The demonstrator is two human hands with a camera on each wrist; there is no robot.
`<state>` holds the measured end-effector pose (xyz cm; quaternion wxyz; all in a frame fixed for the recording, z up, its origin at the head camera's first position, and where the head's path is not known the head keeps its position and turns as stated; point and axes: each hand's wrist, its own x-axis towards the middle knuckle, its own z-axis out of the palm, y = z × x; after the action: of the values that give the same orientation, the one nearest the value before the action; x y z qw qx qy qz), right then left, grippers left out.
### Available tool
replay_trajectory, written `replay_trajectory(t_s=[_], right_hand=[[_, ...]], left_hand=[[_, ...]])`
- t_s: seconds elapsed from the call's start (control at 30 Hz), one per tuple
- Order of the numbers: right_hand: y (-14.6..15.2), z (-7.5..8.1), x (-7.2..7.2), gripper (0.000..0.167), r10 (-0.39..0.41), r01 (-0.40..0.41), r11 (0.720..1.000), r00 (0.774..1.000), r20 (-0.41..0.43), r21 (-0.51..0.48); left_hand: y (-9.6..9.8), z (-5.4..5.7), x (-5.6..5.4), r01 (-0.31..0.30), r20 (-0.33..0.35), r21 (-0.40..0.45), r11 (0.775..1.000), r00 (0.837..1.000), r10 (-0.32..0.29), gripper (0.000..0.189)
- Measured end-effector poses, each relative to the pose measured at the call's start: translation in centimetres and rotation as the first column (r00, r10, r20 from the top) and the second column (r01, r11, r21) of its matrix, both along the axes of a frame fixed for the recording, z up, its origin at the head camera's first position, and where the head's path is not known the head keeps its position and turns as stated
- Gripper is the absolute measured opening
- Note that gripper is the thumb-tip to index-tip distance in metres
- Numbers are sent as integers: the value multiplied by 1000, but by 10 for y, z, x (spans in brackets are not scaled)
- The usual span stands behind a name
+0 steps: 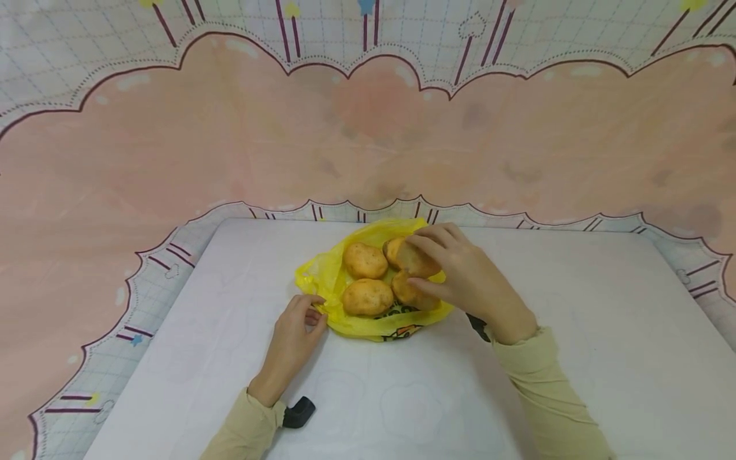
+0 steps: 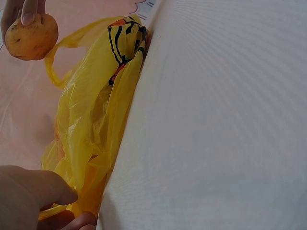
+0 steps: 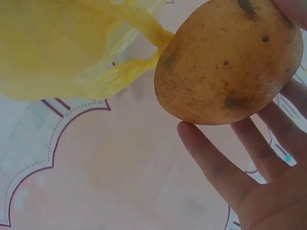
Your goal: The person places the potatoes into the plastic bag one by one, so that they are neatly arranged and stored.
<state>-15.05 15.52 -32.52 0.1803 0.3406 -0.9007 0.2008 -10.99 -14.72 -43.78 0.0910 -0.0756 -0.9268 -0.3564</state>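
A yellow plastic bag lies spread on the white table, several potatoes resting on it. My right hand grips one potato between thumb and fingers, held up over the bag's right side. That lifted potato also shows at the top left of the left wrist view, above the bag's handle loop. At the bag's near left edge, my left hand pinches the plastic between thumb and fingers. In the left wrist view, its thumb presses on the yellow film. The right hand partly hides the potatoes beneath it.
The white tabletop stretches out on both sides of the bag. Behind it hangs a pink and white patterned cloth. Black wrist mounts stick out beside the sleeves.
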Motion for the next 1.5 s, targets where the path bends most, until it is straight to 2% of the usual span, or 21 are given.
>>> replay_trajectory(t_s=[0.3,0.63,1.0,1.5], right_hand=[[-11,-1,-3,58,19,-19,1000,1000,-5,1],[-21,-5,-6,53,74,-75,997,997,-20,-15],[-32,-10,-11,53,80,-80,997,997,-21,16],[-44,-19,-16,55,61,-63,997,997,54,35]], left_hand=[[0,-1,1,-3,-2,-7,1000,1000,3,27],[0,-1,1,7,-19,-12,1000,1000,-7,28],[-1,-1,1,3,-12,-11,1000,1000,-3,28],[0,-1,1,0,-1,5,1000,1000,0,27]])
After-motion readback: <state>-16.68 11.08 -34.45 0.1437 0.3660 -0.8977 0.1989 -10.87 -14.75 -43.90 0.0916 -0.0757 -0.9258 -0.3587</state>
